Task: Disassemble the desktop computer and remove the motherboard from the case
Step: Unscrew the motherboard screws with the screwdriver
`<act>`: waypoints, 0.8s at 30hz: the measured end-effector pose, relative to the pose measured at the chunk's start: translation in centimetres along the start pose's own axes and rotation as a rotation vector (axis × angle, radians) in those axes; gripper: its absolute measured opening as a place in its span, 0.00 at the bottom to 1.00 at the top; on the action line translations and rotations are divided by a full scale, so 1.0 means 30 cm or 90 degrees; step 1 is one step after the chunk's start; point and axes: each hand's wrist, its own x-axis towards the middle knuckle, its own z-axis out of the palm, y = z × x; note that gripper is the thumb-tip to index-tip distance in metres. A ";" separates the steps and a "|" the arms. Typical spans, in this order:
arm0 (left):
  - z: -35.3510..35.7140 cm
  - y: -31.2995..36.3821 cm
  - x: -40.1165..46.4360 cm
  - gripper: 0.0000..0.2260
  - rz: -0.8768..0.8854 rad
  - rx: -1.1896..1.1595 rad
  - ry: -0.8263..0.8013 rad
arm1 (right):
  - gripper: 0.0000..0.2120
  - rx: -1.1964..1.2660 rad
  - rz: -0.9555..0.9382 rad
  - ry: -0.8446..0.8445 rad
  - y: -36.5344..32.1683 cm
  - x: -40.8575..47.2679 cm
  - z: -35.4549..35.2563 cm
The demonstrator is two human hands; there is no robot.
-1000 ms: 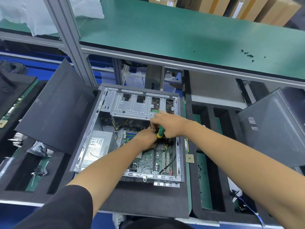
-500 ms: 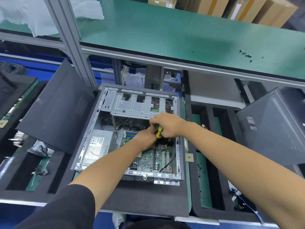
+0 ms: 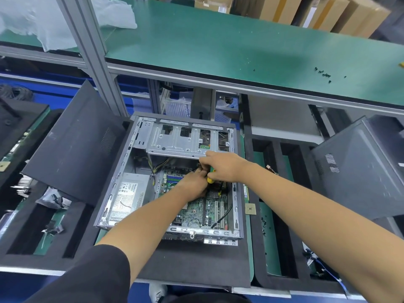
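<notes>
An open grey computer case [image 3: 113, 189] lies flat on a black foam mat. Inside it sit the green motherboard [image 3: 196, 212], a silver power supply [image 3: 129, 193] at the left and a metal drive cage [image 3: 175, 141] at the far end. My right hand [image 3: 225, 167] grips a screwdriver [image 3: 211, 174] with a green and yellow handle, held over the board's far right part. My left hand [image 3: 194, 184] rests just below it with its fingers curled at the screwdriver's lower end; the tip and what the fingers hold are hidden.
A removed black side panel [image 3: 72, 145] leans at the case's left. Another dark case [image 3: 360, 169] stands at the right. A loose processor chip [image 3: 250, 209] lies right of the case. Several small screws [image 3: 323, 74] lie on the green upper shelf [image 3: 218, 44]. Foam trays flank both sides.
Both hands stayed at the same spot over the board; the screwdriver handle shifted slightly in my right hand.
</notes>
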 end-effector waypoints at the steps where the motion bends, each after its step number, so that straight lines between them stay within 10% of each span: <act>1: 0.000 0.000 -0.001 0.22 0.000 -0.002 0.002 | 0.07 0.003 0.001 -0.001 -0.002 0.000 -0.001; 24: -0.003 0.001 -0.010 0.14 0.011 -0.015 0.031 | 0.14 -0.055 -0.030 -0.043 -0.028 -0.003 -0.044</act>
